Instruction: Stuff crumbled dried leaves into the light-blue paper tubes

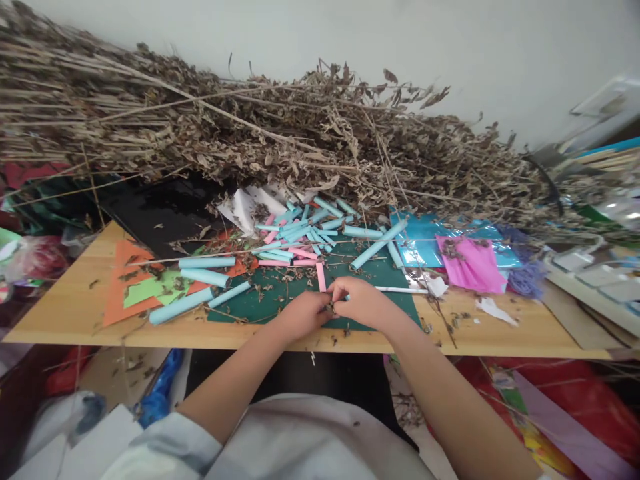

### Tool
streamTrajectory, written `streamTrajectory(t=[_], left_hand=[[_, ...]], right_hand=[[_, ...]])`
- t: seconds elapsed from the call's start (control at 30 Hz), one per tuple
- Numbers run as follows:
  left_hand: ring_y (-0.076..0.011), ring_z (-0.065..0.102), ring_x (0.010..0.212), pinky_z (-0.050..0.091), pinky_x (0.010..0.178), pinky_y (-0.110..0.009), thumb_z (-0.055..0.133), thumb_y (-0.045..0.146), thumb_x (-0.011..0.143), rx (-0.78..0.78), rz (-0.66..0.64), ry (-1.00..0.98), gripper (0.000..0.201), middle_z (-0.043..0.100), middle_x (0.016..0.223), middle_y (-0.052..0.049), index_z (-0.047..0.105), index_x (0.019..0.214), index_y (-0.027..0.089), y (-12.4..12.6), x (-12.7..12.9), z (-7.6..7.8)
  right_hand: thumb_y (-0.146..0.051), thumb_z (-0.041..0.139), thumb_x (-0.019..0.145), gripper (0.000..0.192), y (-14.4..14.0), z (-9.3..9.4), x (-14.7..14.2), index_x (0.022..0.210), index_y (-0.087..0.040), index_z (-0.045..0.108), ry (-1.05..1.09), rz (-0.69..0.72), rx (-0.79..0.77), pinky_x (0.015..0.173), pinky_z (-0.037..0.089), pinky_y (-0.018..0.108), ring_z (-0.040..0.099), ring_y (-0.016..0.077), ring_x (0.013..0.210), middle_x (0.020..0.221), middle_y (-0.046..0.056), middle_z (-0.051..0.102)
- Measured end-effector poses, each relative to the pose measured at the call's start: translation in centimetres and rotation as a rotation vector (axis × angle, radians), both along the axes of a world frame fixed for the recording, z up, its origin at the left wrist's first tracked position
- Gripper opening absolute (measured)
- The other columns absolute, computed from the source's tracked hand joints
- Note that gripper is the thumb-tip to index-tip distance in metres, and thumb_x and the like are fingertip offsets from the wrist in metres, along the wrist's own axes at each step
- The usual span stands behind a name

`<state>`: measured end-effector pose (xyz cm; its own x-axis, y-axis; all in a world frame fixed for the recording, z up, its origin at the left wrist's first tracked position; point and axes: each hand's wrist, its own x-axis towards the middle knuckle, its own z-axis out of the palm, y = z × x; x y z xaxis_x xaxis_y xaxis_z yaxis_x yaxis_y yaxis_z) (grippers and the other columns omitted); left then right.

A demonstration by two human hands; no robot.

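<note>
My left hand [306, 315] and my right hand [361, 301] meet at the front of a green mat [280, 293]. Their fingertips are pinched together over something too small to make out. A short pink paper tube [321, 277] points at my fingers from just beyond them; whether they grip its end cannot be seen. Behind it lies a pile of thin light-blue and pink paper rolls [295, 233]. Thicker blue rolls lie on the left, among them a blue tube [183, 305], and on the right, where a long blue roll [379, 244] leans across others.
Dried stalks and leaves [280, 133] heap along the wall behind the wooden table [60, 300], with crumbs scattered forward. Orange paper [117, 283] and green paper [155, 290] lie left. A blue packet [420, 247], pink paper [475, 267] and a white stick [403, 290] lie right.
</note>
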<state>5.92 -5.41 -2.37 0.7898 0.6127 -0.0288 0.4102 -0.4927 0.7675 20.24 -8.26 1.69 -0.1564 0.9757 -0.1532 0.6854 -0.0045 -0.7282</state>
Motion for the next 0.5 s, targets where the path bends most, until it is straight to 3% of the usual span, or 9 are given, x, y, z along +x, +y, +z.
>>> streamTrajectory(t=[0.27, 0.4, 0.5], left_hand=[[-0.0151, 0.053, 0.066, 0.038, 0.062, -0.022, 0.048, 0.024, 0.072, -0.004, 0.012, -0.017, 0.014, 0.062, 0.074, -0.005, 0.058, 0.074, 0.014, 0.2, -0.3, 0.0], [-0.0158, 0.054, 0.074, 0.039, 0.067, -0.022, 0.048, 0.024, 0.072, -0.037, 0.002, -0.05, 0.016, 0.062, 0.083, -0.006, 0.057, 0.082, 0.014, 0.4, -0.5, 0.0], [-0.0154, 0.054, 0.076, 0.039, 0.069, -0.023, 0.049, 0.026, 0.073, -0.053, -0.008, -0.077, 0.02, 0.062, 0.085, -0.005, 0.057, 0.086, 0.015, 0.7, -0.9, 0.1]], right_hand=[[-0.004, 0.05, 0.047, 0.017, 1.7, 2.3, -1.6, 0.041, -0.02, 0.045, -0.311, 0.097, 0.023, 0.04, 0.023, 0.022, 0.038, 0.0087, 0.04, 0.046, -0.003, 0.043], [-0.005, 0.052, 0.048, 0.016, 1.8, 2.2, -2.1, 0.044, -0.019, 0.048, -0.357, 0.107, 0.051, 0.043, 0.027, 0.023, 0.042, 0.0108, 0.044, 0.048, -0.001, 0.047], [-0.011, 0.051, 0.057, 0.011, 1.0, 1.9, -1.5, 0.06, -0.021, 0.055, -0.322, 0.128, 0.065, 0.051, 0.036, 0.024, 0.05, 0.0137, 0.056, 0.061, 0.0, 0.056]])
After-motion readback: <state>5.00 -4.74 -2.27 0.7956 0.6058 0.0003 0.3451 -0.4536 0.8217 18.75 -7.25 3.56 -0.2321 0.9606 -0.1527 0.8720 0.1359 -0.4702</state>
